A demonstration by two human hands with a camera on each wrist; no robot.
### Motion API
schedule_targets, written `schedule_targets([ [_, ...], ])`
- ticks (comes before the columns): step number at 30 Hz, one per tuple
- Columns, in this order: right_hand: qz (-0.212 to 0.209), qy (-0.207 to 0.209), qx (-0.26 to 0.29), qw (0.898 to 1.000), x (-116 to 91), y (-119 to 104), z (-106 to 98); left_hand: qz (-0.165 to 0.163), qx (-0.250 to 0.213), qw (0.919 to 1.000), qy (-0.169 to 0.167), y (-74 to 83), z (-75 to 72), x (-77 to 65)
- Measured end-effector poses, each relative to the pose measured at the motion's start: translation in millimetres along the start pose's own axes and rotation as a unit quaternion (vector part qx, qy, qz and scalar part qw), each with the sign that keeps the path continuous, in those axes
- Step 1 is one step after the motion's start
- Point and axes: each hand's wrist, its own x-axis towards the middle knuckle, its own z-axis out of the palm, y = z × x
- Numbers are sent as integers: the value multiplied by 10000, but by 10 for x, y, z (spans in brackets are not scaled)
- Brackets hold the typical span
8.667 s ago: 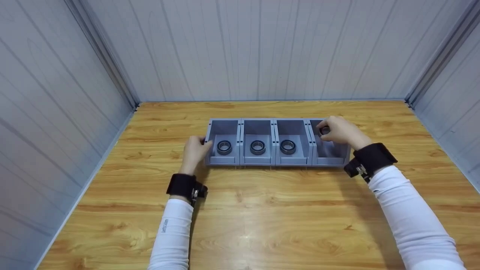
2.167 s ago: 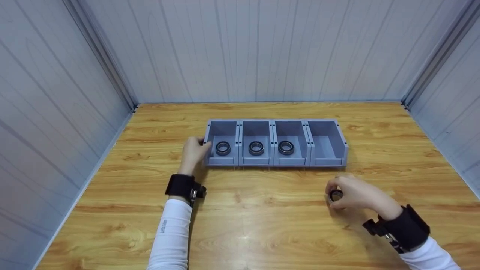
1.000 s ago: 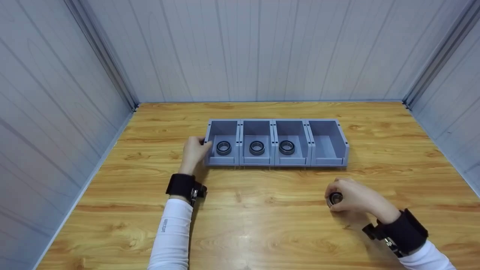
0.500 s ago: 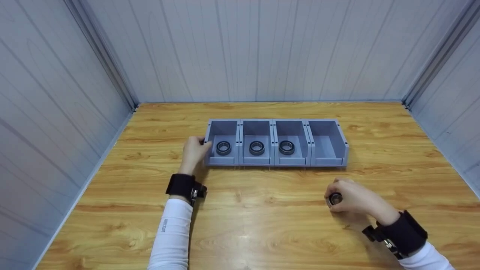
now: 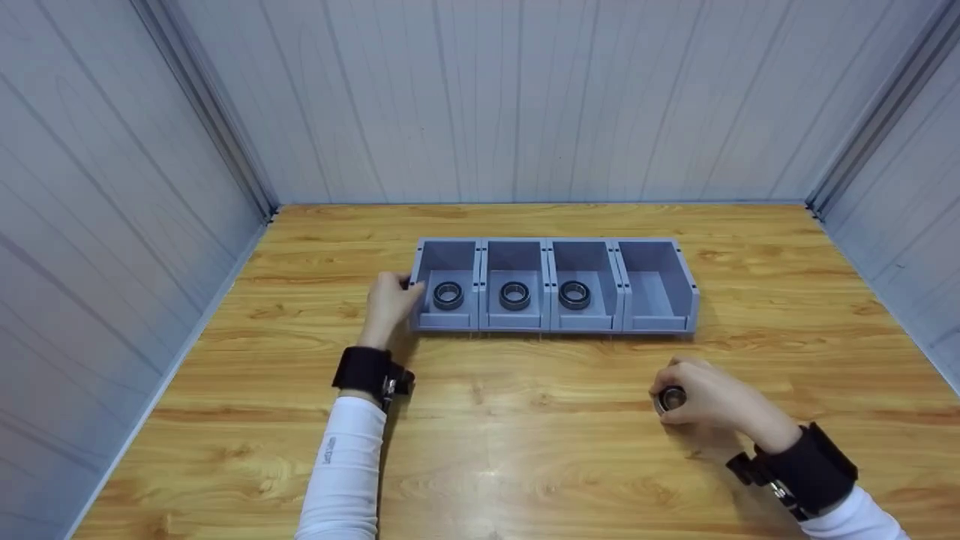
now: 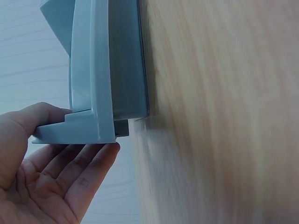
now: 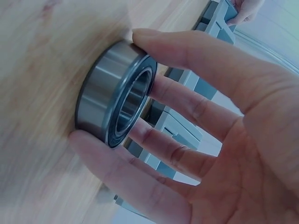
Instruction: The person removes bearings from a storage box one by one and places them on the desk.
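Note:
My right hand [image 5: 705, 397] holds a ball bearing [image 7: 114, 95] between thumb and fingertips, low at the tabletop in front of the rightmost bin. Its steel outer ring and dark seal show in the right wrist view. My left hand [image 5: 390, 306] grips the outer left wall of a row of joined grey bins [image 6: 100, 70], thumb on one side and fingers on the other. One bearing lies flat in each of the three left bins: the left bearing [image 5: 448, 295], the second bearing [image 5: 515, 295] and the third bearing [image 5: 574, 295]. The rightmost bin [image 5: 651, 296] has nothing in it.
The bins stand on a wood-grain table [image 5: 480, 435] towards its back. A pale panelled wall [image 5: 480, 97] closes the rear, with similar walls at left and right. Each wrist wears a black camera strap [image 5: 364, 371].
Compared with the oldest frame, my right hand has carried the bearing out of the rightmost bin, down to the table in front. Over the last second both hands stay almost still.

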Motion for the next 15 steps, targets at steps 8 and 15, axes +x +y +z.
schedule_targets([
  [8, 19, -2, 40, 10000, -5, -13, -3, 178, -3, 9998, 125, -13, 7, 1],
  [15, 146, -35, 40, 9999, -12, -28, 0, 252, -99, 9995, 133, -14, 14, 4],
])
